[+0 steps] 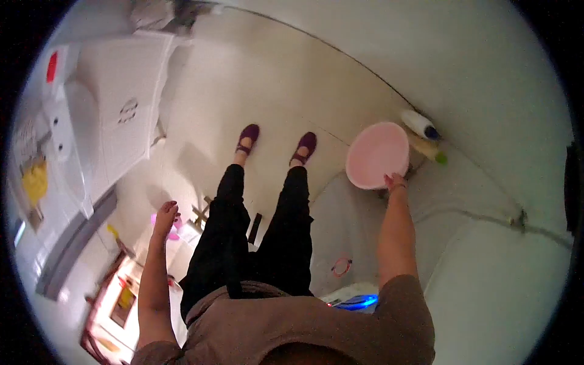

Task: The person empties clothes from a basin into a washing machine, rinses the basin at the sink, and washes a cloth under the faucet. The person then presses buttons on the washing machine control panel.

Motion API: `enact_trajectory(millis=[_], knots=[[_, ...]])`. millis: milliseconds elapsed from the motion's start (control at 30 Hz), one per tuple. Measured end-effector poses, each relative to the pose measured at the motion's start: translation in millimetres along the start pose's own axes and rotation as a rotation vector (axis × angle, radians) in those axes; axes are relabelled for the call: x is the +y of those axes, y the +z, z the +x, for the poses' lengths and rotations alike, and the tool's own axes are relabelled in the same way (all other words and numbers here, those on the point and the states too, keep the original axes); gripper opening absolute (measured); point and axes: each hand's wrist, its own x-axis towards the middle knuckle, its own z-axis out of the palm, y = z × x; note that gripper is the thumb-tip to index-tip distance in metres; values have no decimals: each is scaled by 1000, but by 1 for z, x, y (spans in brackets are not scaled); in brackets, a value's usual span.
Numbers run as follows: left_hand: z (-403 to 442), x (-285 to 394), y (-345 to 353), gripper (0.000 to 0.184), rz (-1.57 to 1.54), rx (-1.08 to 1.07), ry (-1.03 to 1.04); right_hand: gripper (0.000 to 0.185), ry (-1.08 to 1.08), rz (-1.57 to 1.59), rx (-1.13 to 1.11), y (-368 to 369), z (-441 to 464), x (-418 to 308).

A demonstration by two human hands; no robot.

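Note:
A round pink basin (377,152) is at the right, tilted so that its inside faces me. My right hand (395,180) is closed on its near rim, with the fingers over the edge. The inside that I can see looks bare pink. Off to the left, my left hand (166,219) hangs beside my leg, its fingers loosely bent and somewhat apart, with nothing visible in them. A blurred pink item (175,226) shows just behind that hand; I cannot make out what it is.
Behind the basin, a white bottle with a dark cap (418,125) and a yellowish bottle with a green cap (429,149) stand by the wall. A hose (468,214) runs along the right. A white cabinet (125,112) is at the left. A blue light (359,302) glows near my waist.

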Motion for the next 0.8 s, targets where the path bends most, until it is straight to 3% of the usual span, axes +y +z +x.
enact_trajectory(millis=[167, 367, 467, 500, 567, 800], knots=[[-41, -57, 5, 35, 36, 74, -89, 34, -162, 269, -60, 3, 37, -3], [-43, -77, 25, 34, -13, 48, -75, 27, -111, 59, -168, 42, 37, -41], [-38, -102, 30, 36, -67, 8, -38, 23, -66, 11, -413, 77, -32, -55], [-45, -95, 33, 35, -154, 11, -74, 23, -79, -17, -432, 87, -46, -56], [-52, -101, 35, 31, -208, 69, -87, 21, 16, -63, -259, 108, -70, -47], [-40, -202, 27, 32, -336, 93, -19, 16, -25, -400, -453, 176, -204, 47]])
